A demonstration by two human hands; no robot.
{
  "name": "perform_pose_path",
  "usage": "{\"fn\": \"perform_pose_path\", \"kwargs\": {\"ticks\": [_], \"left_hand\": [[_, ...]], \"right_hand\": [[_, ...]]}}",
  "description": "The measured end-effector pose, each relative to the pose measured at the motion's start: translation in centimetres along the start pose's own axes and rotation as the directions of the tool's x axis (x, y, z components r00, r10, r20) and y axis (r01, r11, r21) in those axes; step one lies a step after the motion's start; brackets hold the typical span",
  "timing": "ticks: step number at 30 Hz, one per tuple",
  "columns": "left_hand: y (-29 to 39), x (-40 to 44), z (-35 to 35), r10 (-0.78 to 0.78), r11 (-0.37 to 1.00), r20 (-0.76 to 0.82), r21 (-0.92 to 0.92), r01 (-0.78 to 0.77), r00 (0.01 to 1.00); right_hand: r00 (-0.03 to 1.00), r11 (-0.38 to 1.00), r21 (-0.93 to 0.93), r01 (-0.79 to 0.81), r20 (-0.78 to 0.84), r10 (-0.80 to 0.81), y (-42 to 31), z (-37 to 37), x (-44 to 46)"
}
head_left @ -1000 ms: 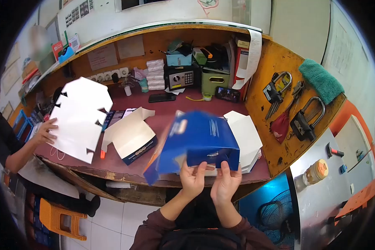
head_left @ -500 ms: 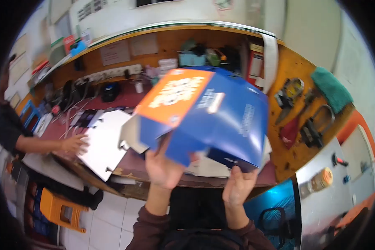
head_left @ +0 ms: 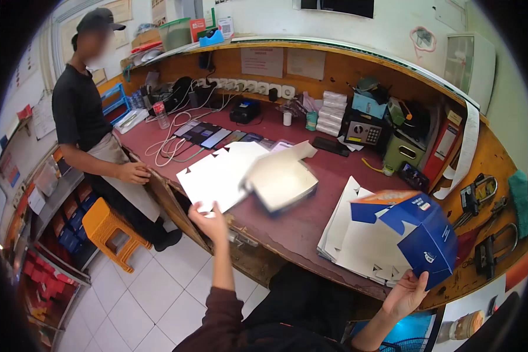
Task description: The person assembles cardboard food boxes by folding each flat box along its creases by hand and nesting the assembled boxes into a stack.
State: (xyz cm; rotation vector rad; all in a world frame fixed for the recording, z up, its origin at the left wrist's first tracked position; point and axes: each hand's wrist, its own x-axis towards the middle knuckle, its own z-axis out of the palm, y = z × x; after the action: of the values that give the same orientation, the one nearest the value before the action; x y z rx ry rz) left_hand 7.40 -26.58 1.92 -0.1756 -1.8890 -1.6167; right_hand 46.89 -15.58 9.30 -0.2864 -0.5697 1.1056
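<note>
My left hand (head_left: pixel 211 224) is at the near corner of a flat white cardboard sheet (head_left: pixel 217 176) with notched edges, its fingers closed on that corner. On the right, my right hand (head_left: pixel 406 295) pinches the lower edge of a partly folded blue and orange cardboard box (head_left: pixel 431 234), which is tilted above a stack of cardboard sheets (head_left: pixel 358 240). Between the hands, an open box tray (head_left: pixel 284 183) with a pale inside and dark blue outside looks blurred on the table, touched by neither hand.
A co-worker (head_left: pixel 85 111) stands at the left, one hand on the table edge (head_left: pixel 176 188). Phones and cables (head_left: pixel 208 136) lie toward the back. A small safe (head_left: pixel 364 132) stands back right; padlocks (head_left: pixel 491 249) hang on the right panel. An orange stool (head_left: pixel 112 229) is on the floor.
The blue and orange box went from the middle to the right in my right hand. My left hand moved off it to the white sheet. The co-worker's hand left that sheet. My view turned left.
</note>
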Motion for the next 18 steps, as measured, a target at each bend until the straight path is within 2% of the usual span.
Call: {"fn": "perform_pose_path", "kwargs": {"ticks": [1,2,3,4,5,6,7,8,9,11,13,15,16,17,18], "left_hand": [[-5.8,1.9,0.8,0.047,0.980,-0.094,0.197,-0.027,0.994],[-10.1,3.1,1.3,-0.010,0.945,-0.133,0.322,0.053,0.991],[-12.7,4.2,1.0,-0.289,0.947,0.086,0.175,0.271,0.954],[-13.6,5.4,0.5,-0.474,0.880,0.304,0.127,0.458,0.827],[-14.1,6.1,0.2,-0.593,0.768,0.513,0.128,0.627,0.621],[-13.8,6.3,0.4,-0.591,0.769,0.513,0.128,0.626,0.622],[-13.7,6.3,0.4,-0.359,0.910,0.492,-0.005,0.415,0.793],[-13.6,6.1,0.4,-0.097,0.978,0.434,-0.124,0.167,0.896],[-12.0,6.0,0.0,-0.100,0.978,0.437,-0.120,0.169,0.894],[-6.7,6.3,-1.1,-0.132,0.848,0.397,-0.429,0.311,0.908],[-5.2,6.9,-1.7,-0.048,0.821,0.378,-0.512,0.252,0.925],[-3.6,7.5,-2.6,0.023,0.848,0.338,-0.505,0.161,0.941],[-1.6,7.7,-3.4,0.144,0.932,0.205,-0.357,-0.063,0.968],[-1.8,8.5,-3.4,0.178,0.927,0.151,-0.357,-0.115,0.972],[0.6,8.7,-4.2,0.257,0.939,0.087,-0.259,-0.227,0.963]], "right_hand": [[0.999,1.000,-0.006,0.001,0.042,-0.001,0.1,-0.3,0.1],[0.996,1.000,-0.008,0.006,0.085,-0.005,0.3,-0.4,0.0],[0.996,1.000,-0.003,0.004,0.088,-0.003,0.2,0.1,-0.1],[0.997,0.999,-0.035,0.013,0.081,-0.010,0.1,1.0,-0.5],[0.997,0.997,-0.071,0.021,0.071,-0.016,0.1,1.5,-0.7],[0.997,0.997,-0.070,0.022,0.070,-0.017,0.2,1.5,-0.7],[0.995,0.996,-0.088,0.033,0.093,-0.025,0.2,1.3,-0.6],[0.993,0.993,-0.108,0.044,0.116,-0.031,0.2,1.0,-0.6],[0.993,0.993,-0.113,0.043,0.114,-0.030,0.2,0.8,-0.6],[0.984,0.990,-0.113,0.085,0.164,-0.066,0.2,0.5,-0.4],[0.978,0.983,-0.129,0.128,0.179,-0.104,0.1,0.5,-0.3],[0.970,0.974,-0.141,0.176,0.193,-0.147,0.0,0.4,0.0],[0.961,0.974,-0.135,0.184,0.234,-0.149,-0.1,0.3,0.2],[0.950,0.970,-0.136,0.199,0.271,-0.157,-0.4,0.1,0.5],[0.935,0.964,-0.123,0.237,0.299,-0.192,-0.8,0.0,1.0]]}}
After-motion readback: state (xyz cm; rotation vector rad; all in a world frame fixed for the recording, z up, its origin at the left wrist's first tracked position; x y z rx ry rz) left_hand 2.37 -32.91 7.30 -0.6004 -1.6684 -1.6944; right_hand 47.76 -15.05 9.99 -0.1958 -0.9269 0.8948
